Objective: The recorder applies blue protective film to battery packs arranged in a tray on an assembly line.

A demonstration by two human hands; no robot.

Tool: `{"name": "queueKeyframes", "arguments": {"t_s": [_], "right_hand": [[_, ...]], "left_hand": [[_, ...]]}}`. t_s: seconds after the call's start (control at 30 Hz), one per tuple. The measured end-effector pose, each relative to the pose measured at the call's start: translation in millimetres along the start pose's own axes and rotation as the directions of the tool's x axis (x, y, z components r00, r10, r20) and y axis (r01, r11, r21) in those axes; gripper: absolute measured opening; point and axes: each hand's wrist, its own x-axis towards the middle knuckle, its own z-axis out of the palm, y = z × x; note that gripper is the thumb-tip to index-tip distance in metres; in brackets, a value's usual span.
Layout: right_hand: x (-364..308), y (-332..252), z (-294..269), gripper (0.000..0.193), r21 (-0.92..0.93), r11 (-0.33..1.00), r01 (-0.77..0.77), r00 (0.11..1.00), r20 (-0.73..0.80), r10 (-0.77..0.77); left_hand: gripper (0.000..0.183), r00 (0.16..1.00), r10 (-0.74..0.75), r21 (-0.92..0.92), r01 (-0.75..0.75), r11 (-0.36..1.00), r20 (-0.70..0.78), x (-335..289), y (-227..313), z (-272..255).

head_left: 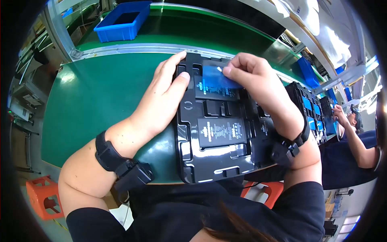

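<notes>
A black plastic tray (187, 159) with moulded compartments lies on the green tabletop in front of me. My left hand (167, 82) holds its left edge near the far corner, the thumb on top of the rim. With thumb and forefinger my right hand (248, 71) pinches a translucent blue film (213, 76) at its right side. The film lies over the upper part of a flat black battery (215, 93) in the far compartment. Nearer me, another flat black battery (222, 133) with white print sits uncovered. My right forearm hides part of the tray's right side.
Beyond the table's metal edge runs a green belt (173, 28) with a blue bin (117, 34) on it. To the right stand black trays (308, 105) with blue-covered pieces, near a co-worker (354, 149). Orange stools (42, 197) stand below the table.
</notes>
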Motion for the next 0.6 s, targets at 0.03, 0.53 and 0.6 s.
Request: {"name": "queueKeyframes", "arguments": {"t_s": [0.03, 0.53, 0.6], "right_hand": [[-1.9, 0.3, 1.6, 0.017, -0.055, 0.998, 0.036, 0.999, 0.003, -0.036], [0.6, 2.5, 8.5, 0.023, -0.091, 0.990, 0.110, 0.993, 0.042, -0.107], [1.4, 3.3, 9.6, 0.023, -0.086, 0.991, 0.100, 0.994, 0.047, -0.097]], "left_hand": [[0.045, 1.000, 0.023, 0.004, -0.023, 1.000, -0.013, 0.5, -5.5, 1.3], [0.044, 1.000, -0.015, -0.068, 0.015, 0.998, -0.010, 0.8, -7.7, 4.0], [0.044, 1.000, -0.023, -0.067, 0.022, 0.998, -0.010, 0.5, -8.3, 4.1]]}}
